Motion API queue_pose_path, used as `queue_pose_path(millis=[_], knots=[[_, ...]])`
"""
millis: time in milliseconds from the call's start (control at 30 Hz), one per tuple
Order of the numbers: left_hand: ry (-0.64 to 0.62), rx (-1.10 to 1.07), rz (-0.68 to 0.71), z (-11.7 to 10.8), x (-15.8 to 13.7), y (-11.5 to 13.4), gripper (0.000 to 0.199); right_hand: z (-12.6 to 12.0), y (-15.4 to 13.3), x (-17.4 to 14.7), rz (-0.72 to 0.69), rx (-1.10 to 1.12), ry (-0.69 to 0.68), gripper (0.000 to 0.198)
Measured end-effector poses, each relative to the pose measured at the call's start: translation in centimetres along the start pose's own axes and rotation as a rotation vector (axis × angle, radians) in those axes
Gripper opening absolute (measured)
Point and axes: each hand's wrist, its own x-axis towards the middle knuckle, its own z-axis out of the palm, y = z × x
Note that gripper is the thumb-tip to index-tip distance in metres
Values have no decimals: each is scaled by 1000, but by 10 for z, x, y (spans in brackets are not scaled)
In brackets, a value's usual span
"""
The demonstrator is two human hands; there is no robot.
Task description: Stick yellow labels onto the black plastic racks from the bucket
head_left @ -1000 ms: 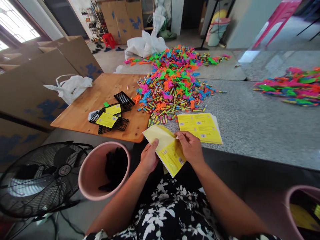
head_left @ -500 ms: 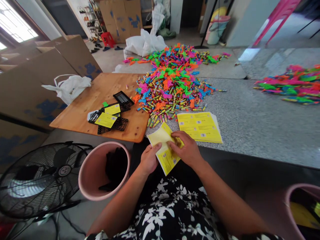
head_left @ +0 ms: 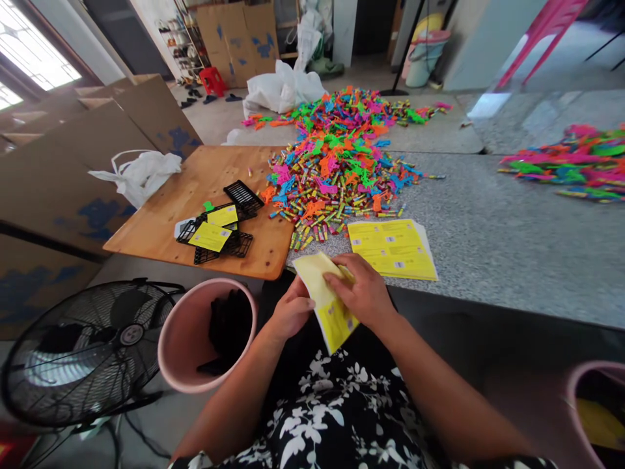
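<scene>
Over my lap, at the table's front edge, I hold a yellow label sheet [head_left: 336, 324] whose upper part is bent over, showing a paler face. My left hand [head_left: 291, 311] grips its left edge, the thumb lying on top. On the upper right, my right hand [head_left: 364, 290] pinches the sheet, fingers curled over it. Just beyond, a stack of printed yellow label sheets [head_left: 390, 247] lies on the grey speckled table [head_left: 488, 247]. A heap of colourful plastic toy guns and small striped tubes [head_left: 336, 176] spreads behind it.
Black plastic baskets [head_left: 239, 244] with yellow cards [head_left: 212, 236] lie on a wooden board [head_left: 161, 215] at left. Below stand a pink bin [head_left: 168, 345] and a black fan [head_left: 131, 333]. Another pink bin [head_left: 573, 397] is at lower right. Cardboard boxes [head_left: 63, 176] line the left side.
The held sheet has shifted slightly down and right, and more of its upper part is bent over. Both hands keep their grip. The whole view has moved slightly.
</scene>
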Motion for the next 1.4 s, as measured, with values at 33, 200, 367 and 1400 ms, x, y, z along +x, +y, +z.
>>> queue_pose_path(millis=[33, 200, 367, 1400], knots=[[-20, -16, -2, -1, 0, 4, 65, 0, -2, 1, -37, -9, -14, 22], [-61, -35, -53, -14, 1, 27, 58, -2, -9, 5, -237, -1, -124, 19], [-49, 243, 44, -25, -3, 40, 39, 0, -6, 7, -316, -74, -124, 20], [131, 543, 312, 0, -7, 7, 25, 15, -13, 1, -157, -59, 67, 12]])
